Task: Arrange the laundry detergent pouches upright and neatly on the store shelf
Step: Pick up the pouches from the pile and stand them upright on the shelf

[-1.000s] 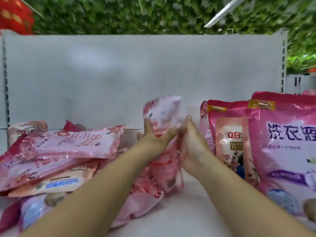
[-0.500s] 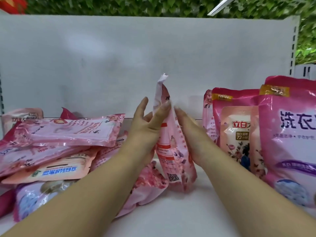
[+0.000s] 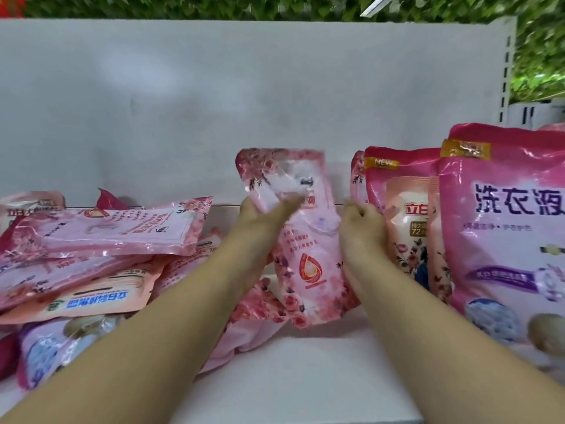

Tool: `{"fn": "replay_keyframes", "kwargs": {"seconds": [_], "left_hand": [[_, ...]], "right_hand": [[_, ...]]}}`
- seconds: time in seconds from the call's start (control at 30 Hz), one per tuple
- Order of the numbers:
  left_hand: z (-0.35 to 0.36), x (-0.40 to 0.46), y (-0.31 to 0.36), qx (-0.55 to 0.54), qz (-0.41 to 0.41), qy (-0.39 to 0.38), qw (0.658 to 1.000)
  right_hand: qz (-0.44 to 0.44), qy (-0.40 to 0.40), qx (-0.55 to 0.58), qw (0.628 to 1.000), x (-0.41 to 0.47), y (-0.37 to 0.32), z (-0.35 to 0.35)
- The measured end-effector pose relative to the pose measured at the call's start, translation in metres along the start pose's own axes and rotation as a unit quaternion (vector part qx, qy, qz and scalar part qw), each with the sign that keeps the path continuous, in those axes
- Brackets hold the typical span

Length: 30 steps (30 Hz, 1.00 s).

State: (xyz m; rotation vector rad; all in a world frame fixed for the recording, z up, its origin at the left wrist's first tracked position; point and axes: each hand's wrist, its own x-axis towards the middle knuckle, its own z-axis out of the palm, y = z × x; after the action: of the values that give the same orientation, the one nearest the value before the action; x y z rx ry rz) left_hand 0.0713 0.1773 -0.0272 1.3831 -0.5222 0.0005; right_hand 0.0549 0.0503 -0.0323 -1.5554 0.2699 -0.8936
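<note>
Left hand (image 3: 263, 215) grips the pink pouch (image 3: 305, 240) up top, right hand (image 3: 362, 228) curls on its edge — best seat its base flat beside the upright row (image 3: 406, 209).

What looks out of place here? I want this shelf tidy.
The pile of pouches at the left lies flat and crisscrossed, one label upside down. The held pouch tilts; the right-hand pouches stand upright.

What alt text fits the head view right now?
Two bare hands, left hand and right hand, hold a pink rose-print pouch upright on a white shelf. Toppled pouches lie heaped left; upright pouches stand right.
</note>
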Motion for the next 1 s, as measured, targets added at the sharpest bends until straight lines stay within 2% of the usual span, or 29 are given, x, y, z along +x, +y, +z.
{"fn": "replay_keyframes", "kwargs": {"seconds": [0.07,0.17,0.37,0.47,0.53,0.63,0.7,0.83,1.0], "left_hand": [[-0.001,0.001,-0.004,0.013,-0.026,0.003,1.0],[-0.002,0.002,-0.004,-0.038,0.004,0.021,0.999],[0.001,-0.004,0.004,-0.088,0.103,0.062,0.989],[0.0,-0.003,0.005,-0.06,0.117,0.085,0.988],[-0.001,0.002,0.004,0.0,0.096,0.1,0.99],[-0.004,0.005,0.004,0.073,0.018,0.135,0.988],[-0.002,0.006,0.004,0.116,0.017,0.156,0.981],[0.001,0.004,0.003,0.15,0.026,0.149,0.977],[-0.005,0.008,0.001,0.149,0.005,0.133,0.98]], "right_hand": [[-0.006,0.003,0.013,1.0,0.003,-0.001,-0.003],[0.032,-0.044,0.027,0.998,0.003,-0.002,-0.002],[0.06,-0.213,-0.003,0.975,0.004,-0.005,0.006],[0.045,-0.193,0.001,0.98,0.003,-0.007,0.003],[0.008,-0.141,0.019,0.99,0.004,-0.004,0.004],[-0.032,-0.043,0.057,0.997,0.012,-0.002,0.017],[-0.074,-0.001,0.053,0.996,0.024,-0.006,0.027],[-0.107,-0.032,-0.042,0.993,0.041,0.012,0.044],[-0.027,-0.068,-0.014,0.997,0.048,0.047,0.033]]}}
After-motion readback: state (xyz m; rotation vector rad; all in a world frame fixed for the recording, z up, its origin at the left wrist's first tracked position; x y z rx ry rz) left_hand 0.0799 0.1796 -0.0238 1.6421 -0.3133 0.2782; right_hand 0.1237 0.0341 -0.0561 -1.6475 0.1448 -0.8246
